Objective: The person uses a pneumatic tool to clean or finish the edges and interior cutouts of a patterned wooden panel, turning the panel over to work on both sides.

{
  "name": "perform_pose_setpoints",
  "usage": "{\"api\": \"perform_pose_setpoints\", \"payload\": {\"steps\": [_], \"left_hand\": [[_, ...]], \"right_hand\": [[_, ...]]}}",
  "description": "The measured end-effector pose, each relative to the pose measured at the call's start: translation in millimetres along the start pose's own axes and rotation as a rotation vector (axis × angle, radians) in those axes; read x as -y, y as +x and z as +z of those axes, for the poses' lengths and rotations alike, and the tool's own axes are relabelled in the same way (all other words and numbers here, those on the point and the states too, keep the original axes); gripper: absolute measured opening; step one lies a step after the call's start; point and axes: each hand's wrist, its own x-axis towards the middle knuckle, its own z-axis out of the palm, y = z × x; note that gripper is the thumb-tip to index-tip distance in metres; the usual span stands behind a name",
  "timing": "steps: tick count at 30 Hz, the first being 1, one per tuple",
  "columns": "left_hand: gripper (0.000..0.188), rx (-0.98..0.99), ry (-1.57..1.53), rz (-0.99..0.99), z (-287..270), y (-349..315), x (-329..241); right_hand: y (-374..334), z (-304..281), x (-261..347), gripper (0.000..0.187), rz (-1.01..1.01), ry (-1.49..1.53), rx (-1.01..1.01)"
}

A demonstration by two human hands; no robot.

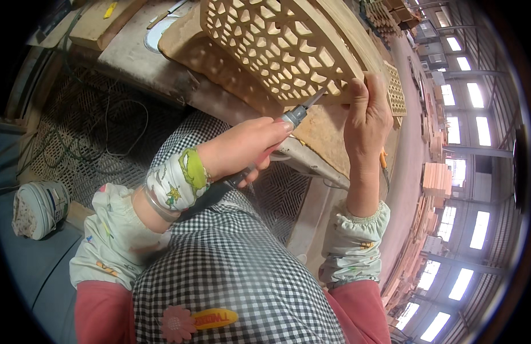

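A pale wooden lattice panel [339,43], pierced with many small angular openings, leans tilted over the bench. My right hand [367,117] grips its near right corner, thumb on the front face and fingers partly hidden behind. My left hand [242,146] is closed around a red and black handheld power tool [297,116] with a grey collar. Its slim pointed bit [316,97] reaches the panel's lower edge, close to my right thumb. Whether the tip touches the wood, I cannot tell.
Beneath the panel lies a brown pad [191,49] on the workbench [125,57]. A knife [162,18] rests at the back left. Another lattice piece [396,94] and a yellow-handled tool [383,160] are at right. A bucket [53,200] stands left, near loose cables [76,146].
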Motion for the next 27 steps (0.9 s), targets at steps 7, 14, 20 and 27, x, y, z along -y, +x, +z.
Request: {"api": "perform_pose_setpoints", "payload": {"steps": [7,14,20,27], "left_hand": [[0.041,-0.004,-0.024,0.016,2.5,-4.4,2.0],[0.038,-0.020,-0.045,-0.040,5.0,-7.9,-2.9],[0.035,-0.069,0.047,0.023,0.6,-0.8,5.7],[0.032,-0.034,0.044,-0.036,3.6,-52.2,7.7]], "right_hand": [[2.2,0.0,-1.0,0.039,0.022,-0.029,0.024],[3.3,2.2,-1.6,0.041,0.035,-0.006,0.013],[2.2,2.1,-2.0,0.040,0.017,-0.020,0.028],[-10.7,8.7,-19.5,0.035,0.117,0.106,-0.110]]}}
